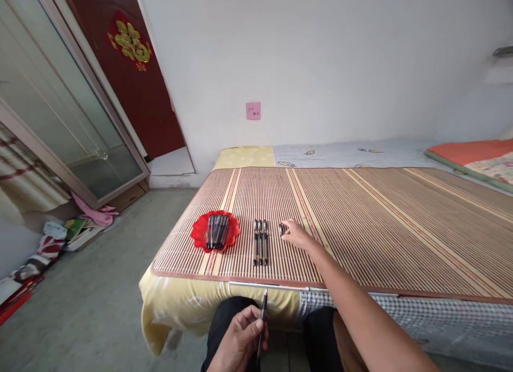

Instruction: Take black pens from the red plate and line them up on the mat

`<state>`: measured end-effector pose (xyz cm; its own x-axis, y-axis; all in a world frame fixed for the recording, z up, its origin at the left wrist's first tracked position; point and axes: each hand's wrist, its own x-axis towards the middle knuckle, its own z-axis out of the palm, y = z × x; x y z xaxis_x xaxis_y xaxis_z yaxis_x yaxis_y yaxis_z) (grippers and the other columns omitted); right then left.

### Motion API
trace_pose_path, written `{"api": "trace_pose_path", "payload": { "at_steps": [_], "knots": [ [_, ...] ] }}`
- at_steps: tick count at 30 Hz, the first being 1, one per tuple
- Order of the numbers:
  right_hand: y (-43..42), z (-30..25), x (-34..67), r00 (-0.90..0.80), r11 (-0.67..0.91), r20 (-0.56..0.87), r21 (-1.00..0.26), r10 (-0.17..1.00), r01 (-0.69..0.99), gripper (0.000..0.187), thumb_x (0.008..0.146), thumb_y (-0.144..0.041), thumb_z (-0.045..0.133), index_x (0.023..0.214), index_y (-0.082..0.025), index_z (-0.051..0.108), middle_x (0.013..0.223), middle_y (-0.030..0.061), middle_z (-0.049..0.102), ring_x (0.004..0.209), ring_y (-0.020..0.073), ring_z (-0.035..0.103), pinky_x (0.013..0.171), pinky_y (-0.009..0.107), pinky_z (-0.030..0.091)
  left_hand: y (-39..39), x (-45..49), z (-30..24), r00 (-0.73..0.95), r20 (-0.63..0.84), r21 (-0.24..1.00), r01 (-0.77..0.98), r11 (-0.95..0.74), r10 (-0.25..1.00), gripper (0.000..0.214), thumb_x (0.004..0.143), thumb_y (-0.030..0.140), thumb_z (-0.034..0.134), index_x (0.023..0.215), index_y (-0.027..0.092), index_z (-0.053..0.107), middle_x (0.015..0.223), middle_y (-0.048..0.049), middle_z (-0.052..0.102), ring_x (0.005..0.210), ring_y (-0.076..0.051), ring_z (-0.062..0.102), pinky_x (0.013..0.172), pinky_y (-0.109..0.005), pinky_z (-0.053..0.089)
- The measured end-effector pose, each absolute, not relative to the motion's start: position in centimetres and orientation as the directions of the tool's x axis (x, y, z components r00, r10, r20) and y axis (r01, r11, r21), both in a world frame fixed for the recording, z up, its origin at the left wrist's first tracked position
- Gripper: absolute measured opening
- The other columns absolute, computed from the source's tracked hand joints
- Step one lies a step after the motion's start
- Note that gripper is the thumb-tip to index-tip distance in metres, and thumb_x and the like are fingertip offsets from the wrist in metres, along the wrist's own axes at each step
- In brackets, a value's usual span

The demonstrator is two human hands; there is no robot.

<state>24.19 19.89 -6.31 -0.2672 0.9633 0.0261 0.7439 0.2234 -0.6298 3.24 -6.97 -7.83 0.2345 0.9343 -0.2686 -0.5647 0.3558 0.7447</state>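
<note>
My left hand is closed around a dark pen, held upright near my knees with its narrow tip pointing up. Over the striped mat, my right hand has its fingertips at a short dark pen cap on the surface. Left of that cap, three dark pens lie side by side, with cap-like pieces at their far ends; whether these are joined I cannot tell. Farther left, a red scalloped dish holds several more dark pens.
The mat covers a bed with a yellow patterned sheet hanging over its front edge. Folded bedding lies at the back right. A pink note sticks to the white wall. Clothes and books lie on the floor at left.
</note>
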Motion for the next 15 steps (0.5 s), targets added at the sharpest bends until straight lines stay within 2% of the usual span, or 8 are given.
{"api": "trace_pose_path", "payload": {
  "at_steps": [9, 12, 15],
  "knots": [
    [21.6, -5.2, 21.4, -0.359, 0.319, 0.037, -0.550, 0.932, 0.772, 0.047, 0.071, -0.004, 0.069, 0.116, -0.016, 0.073, 0.121, 0.0114, 0.068, 0.095, 0.0211, 0.068, 0.078, 0.025, 0.049, -7.0, 3.2, -9.0, 0.230, -0.276, 0.721, -0.592, 0.359, 0.933, 0.035, 0.069, 0.037, 0.092, 0.081, 0.016, 0.066, 0.066, 0.0014, 0.061, 0.058, -0.010, 0.054, 0.054, -0.022, 0.044],
    [22.0, -5.1, 20.7, -0.373, 0.339, 0.051, -0.546, 0.926, 0.766, 0.050, 0.072, -0.004, 0.069, 0.119, -0.018, 0.071, 0.121, 0.0096, 0.068, 0.101, 0.0216, 0.067, 0.081, 0.025, 0.048, -6.9, 3.2, -9.2, 0.234, -0.267, 0.723, -0.593, 0.355, 0.935, 0.035, 0.070, 0.037, 0.092, 0.082, 0.016, 0.067, 0.066, 0.0012, 0.061, 0.058, -0.010, 0.055, 0.053, -0.021, 0.044],
    [22.1, -5.0, 20.2, -0.387, 0.348, 0.050, -0.553, 0.921, 0.757, 0.052, 0.073, -0.003, 0.067, 0.122, -0.019, 0.070, 0.120, 0.0078, 0.070, 0.093, 0.0192, 0.068, 0.076, 0.024, 0.048, -6.8, 3.1, -9.2, 0.239, -0.258, 0.723, -0.595, 0.351, 0.936, 0.035, 0.070, 0.038, 0.091, 0.082, 0.016, 0.067, 0.066, 0.0011, 0.061, 0.057, -0.010, 0.054, 0.053, -0.021, 0.044]
  ]
}}
